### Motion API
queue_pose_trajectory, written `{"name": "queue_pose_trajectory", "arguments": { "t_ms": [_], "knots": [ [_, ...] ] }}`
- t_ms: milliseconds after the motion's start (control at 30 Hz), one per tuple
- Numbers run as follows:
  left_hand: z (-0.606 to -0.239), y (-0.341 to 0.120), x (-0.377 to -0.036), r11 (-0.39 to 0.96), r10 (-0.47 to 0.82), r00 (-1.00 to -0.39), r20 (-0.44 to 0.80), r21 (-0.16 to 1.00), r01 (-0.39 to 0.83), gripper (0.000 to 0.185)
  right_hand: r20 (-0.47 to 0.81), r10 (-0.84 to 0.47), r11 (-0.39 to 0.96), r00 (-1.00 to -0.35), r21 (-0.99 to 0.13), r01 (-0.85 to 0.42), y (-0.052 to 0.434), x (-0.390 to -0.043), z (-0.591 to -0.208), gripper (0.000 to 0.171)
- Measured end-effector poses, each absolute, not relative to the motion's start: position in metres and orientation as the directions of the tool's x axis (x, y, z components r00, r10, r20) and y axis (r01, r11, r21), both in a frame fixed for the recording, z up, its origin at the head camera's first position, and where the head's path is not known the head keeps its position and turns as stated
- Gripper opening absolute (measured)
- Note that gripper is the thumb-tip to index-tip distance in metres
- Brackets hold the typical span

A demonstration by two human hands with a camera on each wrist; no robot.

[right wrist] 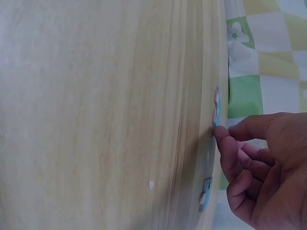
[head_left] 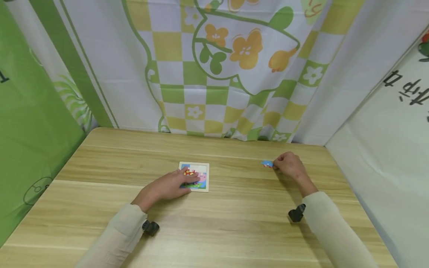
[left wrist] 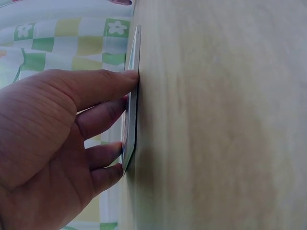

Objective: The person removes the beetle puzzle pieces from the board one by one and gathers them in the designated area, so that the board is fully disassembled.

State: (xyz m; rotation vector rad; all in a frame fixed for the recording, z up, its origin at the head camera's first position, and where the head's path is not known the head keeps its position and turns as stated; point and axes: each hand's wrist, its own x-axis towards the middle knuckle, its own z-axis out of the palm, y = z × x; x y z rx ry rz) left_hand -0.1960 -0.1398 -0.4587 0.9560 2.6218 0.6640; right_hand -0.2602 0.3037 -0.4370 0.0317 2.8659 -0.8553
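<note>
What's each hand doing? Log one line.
left hand: rests on square, pale-framed picture puzzle | right hand: at flat blue-red puzzle piece, grip unclear | another blue-edged piece: on wood-grain table

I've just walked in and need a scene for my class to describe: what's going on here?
A person's left hand rests on a small framed puzzle, which seems unfinished: a white patch shows near its top. The right hand pinches the edge of a blue piece, well apart from the puzzle. A second piece lies on the table near that hand.
</note>
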Motion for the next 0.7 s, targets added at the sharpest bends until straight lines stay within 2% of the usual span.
{"name": "queue_pose_trajectory", "arguments": {
  "t_ms": [333, 533, 700],
  "knots": [
    [-0.454, -0.138, -0.194, 0.698, 0.653, -0.751, -0.093, 0.459, 0.55, 0.046, -0.036, -0.128, 0.801, -0.991, -0.593, -0.082, 0.28, -0.258, -0.433, 0.024],
    [-0.454, -0.135, -0.191, 0.7, 0.656, -0.754, -0.035, 0.403, 0.59, 0.04, 0.051, -0.205, 0.791, -0.977, -0.58, -0.196, 0.257, -0.259, -0.428, 0.02],
    [-0.453, -0.133, -0.189, 0.713, 0.65, -0.759, -0.037, 0.375, 0.592, 0.04, 0.059, -0.282, 0.75, -0.958, -0.609, -0.258, 0.233, -0.259, -0.427, 0.02]
  ]
}}
